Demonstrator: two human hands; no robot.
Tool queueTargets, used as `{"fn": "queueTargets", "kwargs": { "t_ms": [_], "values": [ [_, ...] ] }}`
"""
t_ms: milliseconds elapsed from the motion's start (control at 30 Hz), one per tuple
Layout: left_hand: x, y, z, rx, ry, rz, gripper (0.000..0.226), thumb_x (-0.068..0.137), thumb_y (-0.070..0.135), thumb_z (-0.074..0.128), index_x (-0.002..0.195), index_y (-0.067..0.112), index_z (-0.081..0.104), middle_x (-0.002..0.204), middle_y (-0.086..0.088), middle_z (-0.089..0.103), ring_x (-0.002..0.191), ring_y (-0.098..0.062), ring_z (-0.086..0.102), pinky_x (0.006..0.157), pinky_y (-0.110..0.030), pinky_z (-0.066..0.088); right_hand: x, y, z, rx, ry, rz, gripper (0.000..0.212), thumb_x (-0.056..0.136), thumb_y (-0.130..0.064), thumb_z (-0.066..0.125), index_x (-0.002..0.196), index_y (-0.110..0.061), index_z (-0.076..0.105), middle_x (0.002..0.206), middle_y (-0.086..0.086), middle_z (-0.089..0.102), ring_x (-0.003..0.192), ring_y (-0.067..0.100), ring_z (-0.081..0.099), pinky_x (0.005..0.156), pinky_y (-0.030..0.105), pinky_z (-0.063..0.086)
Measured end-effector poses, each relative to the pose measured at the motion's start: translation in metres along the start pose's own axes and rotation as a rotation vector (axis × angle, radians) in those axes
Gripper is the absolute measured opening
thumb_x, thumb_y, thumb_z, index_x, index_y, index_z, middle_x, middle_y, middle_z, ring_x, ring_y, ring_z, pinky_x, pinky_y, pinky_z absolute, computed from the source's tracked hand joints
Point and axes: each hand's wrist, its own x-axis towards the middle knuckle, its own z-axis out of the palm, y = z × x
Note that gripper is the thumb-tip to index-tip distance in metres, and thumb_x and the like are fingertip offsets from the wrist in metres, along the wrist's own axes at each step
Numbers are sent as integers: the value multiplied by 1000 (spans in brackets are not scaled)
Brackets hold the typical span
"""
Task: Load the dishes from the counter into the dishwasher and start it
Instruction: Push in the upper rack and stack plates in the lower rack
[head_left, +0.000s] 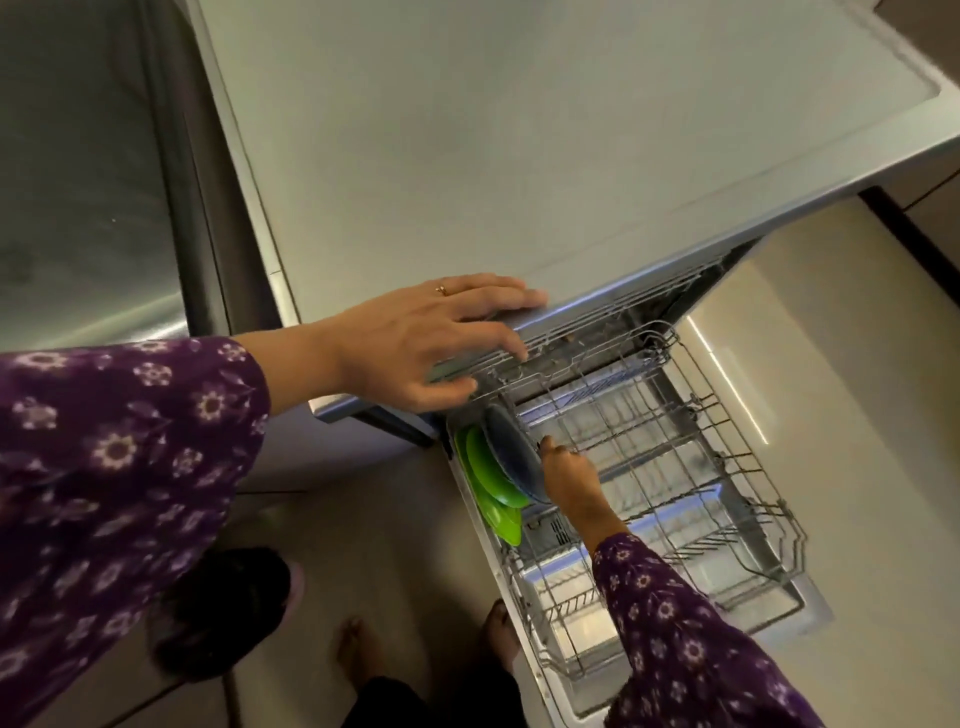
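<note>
Standing on edge in the lower rack (675, 499), the dark plate (511, 457) sits beside two green plates (488, 478). Right hand (569, 480) pinches its rim; left hand (415, 343) rests spread on the tabletop (519, 130). Judged rigid, smooth, possibly breakable; rim hold suits.

i see the counter (519, 145) at the top, with my left hand (415, 343) flat on its front edge. below that edge the upper rack (587, 332) juts out over the lower rack (675, 493). three plates (498, 473) stand at the lower rack's left end, my right hand (569, 475) touching the rightmost.
</note>
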Motion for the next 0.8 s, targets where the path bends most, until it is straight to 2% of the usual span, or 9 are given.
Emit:
{"fn": "queueTargets", "kwargs": {
  "t_ms": [133, 200, 267, 367, 533, 600, 800],
  "values": [
    [0, -2, 0, -43, 2, -28, 42, 81, 20, 60, 123, 15, 59, 151, -8, 33, 140, -23, 29, 115, -36, 26, 18, -6, 13, 0, 37, -26, 30, 93, -7, 43, 123, 0, 43, 106, 14, 66, 94, 30, 67, 75, 37, 53],
    [0, -2, 0, -67, -4, -36, 42, 80, 17, 63, 122, 15, 59, 151, -8, 33, 140, -23, 30, 114, -39, 28, 24, -9, 14, -10, 109, -17, 29, 87, -11, 58, 113, 0, 51, 92, 14, 68, 79, 30, 70, 62, 35, 55],
    [0, -2, 0, -83, -8, -40, 42, 79, 14, 64, 121, 14, 60, 151, -8, 34, 139, -23, 31, 114, -39, 29, 26, -11, 19, -30, 112, -25, 30, 80, -11, 67, 106, 0, 56, 82, 14, 67, 68, 30, 70, 53, 35, 54],
    [-1, -2, -1, -90, -8, -52, 39, 81, 16, 63, 120, 16, 61, 151, -7, 34, 140, -22, 31, 114, -41, 29, 22, -9, 29, -25, 128, -35, 37, 60, -10, 83, 88, -2, 61, 63, 11, 64, 48, 25, 64, 38, 29, 48],
    [-1, -1, -3, -91, -26, -62, 38, 82, 17, 62, 120, 16, 61, 151, -7, 34, 141, -21, 29, 115, -39, 27, 11, -5, 43, 106, 137, -38, 55, 31, -7, 92, 74, -4, 58, 47, 7, 55, 31, 19, 53, 27, 21, 37],
    [0, -1, -3, -90, -24, -67, 38, 81, 17, 62, 119, 16, 62, 151, -7, 34, 141, -21, 28, 115, -39, 26, 14, -5, 45, 109, 155, -43, 60, 32, -8, 93, 76, -3, 54, 47, 7, 54, 31, 18, 53, 28, 21, 38],
    [1, 0, -4, -101, -48, -75, 38, 81, 16, 64, 118, 16, 62, 151, -8, 34, 141, -22, 28, 115, -42, 27, 18, -28, 50, 30, 218, -59, 37, 56, -7, 84, 80, -5, 56, 54, 9, 58, 38, 21, 58, 31, 25, 44]
  ]
}}
